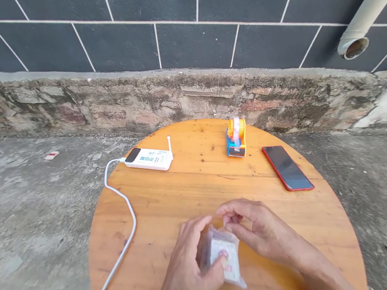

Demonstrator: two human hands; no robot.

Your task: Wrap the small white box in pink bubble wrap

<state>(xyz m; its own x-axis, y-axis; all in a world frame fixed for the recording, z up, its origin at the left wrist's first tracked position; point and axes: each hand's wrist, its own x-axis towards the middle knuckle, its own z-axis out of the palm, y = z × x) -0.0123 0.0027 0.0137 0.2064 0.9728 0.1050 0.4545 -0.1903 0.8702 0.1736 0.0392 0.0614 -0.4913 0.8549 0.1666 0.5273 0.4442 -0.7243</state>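
Packet (231, 253) of cloudy clear plastic, wrapped around a small pale box with reddish print, sits near the person's side of the round wooden table (193, 184), between the two hands. Its long axis runs mostly away from the body, the far end leaning a little left and the near end, where a corner of film sticks out, a little right. The left hand (190, 269) has it: the thumb presses down on the upper face, while the fingers arch along the left flank and toward the far edge. So the packet lies directly to the right of that palm, within its grip.

The right hand (263, 232) comes at it from the other side, its fingers curled and the index finger and thumb brought near each other just beside the far right corner. From there the packet lies to the left and slightly toward the body. (Whether those fingertips pinch the film or anything thin, I cannot tell.) At the far end, then, the right fingertips and the left fingers are about equally near, with a narrow gap between the hands; the near end is closer to the left thumb, and the right hand is well clear of it.
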